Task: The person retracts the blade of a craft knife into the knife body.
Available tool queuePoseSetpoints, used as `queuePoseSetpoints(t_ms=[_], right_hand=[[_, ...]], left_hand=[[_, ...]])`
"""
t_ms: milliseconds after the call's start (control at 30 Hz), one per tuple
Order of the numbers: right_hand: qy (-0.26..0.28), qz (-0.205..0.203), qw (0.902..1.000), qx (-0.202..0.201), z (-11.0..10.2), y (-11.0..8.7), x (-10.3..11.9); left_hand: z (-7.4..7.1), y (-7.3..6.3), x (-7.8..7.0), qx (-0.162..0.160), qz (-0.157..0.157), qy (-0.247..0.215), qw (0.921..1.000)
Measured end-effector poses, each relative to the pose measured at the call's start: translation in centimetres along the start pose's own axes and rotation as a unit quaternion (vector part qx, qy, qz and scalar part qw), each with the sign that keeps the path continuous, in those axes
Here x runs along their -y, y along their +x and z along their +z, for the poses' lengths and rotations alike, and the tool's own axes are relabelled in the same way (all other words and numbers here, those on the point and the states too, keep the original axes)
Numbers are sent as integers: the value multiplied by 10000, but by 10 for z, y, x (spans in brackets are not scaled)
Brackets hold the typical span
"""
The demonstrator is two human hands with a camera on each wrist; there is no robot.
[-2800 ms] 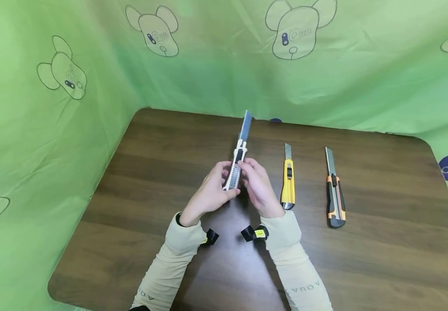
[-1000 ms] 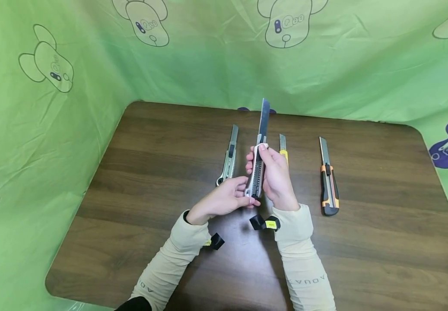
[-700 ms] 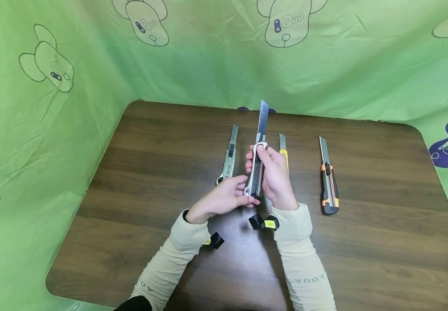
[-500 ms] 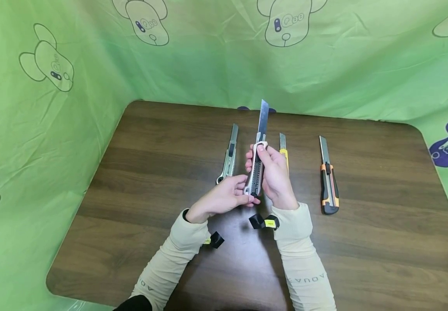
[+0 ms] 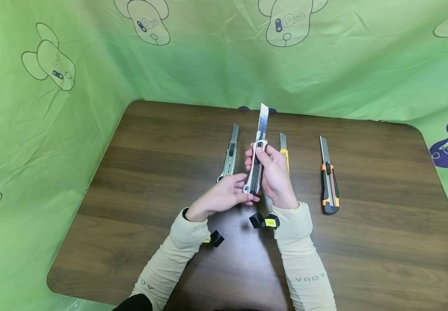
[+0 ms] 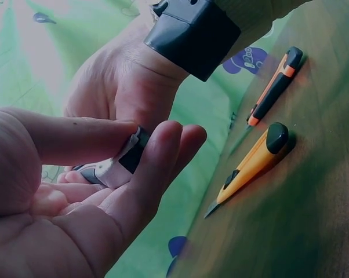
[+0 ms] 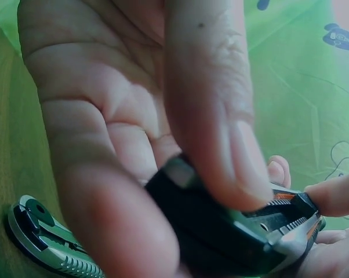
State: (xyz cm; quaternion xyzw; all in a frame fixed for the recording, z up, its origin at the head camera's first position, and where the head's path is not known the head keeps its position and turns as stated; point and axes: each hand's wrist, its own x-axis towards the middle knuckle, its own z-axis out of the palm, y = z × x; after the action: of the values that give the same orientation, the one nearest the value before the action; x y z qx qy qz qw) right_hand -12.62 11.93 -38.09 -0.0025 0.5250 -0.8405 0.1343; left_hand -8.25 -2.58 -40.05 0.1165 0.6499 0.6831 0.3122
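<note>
My right hand (image 5: 278, 177) grips a white-and-black utility knife (image 5: 253, 172) above the table, thumb on its slider. Its long blade (image 5: 262, 119) sticks out, pointing away from me. With thumb and fingers my left hand (image 5: 220, 196) pinches the knife's bottom end; the left wrist view shows this pinch around the dark end cap (image 6: 134, 152). In the right wrist view the right thumb (image 7: 221, 127) presses on the dark slider, and left fingertips hold the far end. Just left of the held knife lies a grey-green utility knife (image 5: 230, 155), its lower end behind my left hand.
A yellow utility knife (image 5: 284, 153) lies behind my right hand, mostly covered in the head view. Further right is an orange-and-black utility knife (image 5: 329, 190); blades are out on both. The brown wooden table (image 5: 383, 224) meets green printed cloth (image 5: 216, 69) behind and at the sides.
Since the oldest frame, the hands have shifted right and the grey-green knife has come into sight. Over the last second my right thumb has slid slightly down and the held blade has shortened a little.
</note>
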Motion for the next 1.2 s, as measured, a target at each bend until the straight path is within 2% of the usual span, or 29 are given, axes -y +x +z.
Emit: queuePoseSetpoints(t_ms=[700,1067,1200], right_hand=[[47,-59,9998,164,-2,1,-1],[108,-57,9997,225,-3,1,2],[118,-39,9994,317,-3,1,2]], left_hand=[[-1,-1,-1,-84,6,-196,9998],[-1,0,-2,-389,-168,-251,9988],[-2,0,-2,-392,-190,-237,9988]])
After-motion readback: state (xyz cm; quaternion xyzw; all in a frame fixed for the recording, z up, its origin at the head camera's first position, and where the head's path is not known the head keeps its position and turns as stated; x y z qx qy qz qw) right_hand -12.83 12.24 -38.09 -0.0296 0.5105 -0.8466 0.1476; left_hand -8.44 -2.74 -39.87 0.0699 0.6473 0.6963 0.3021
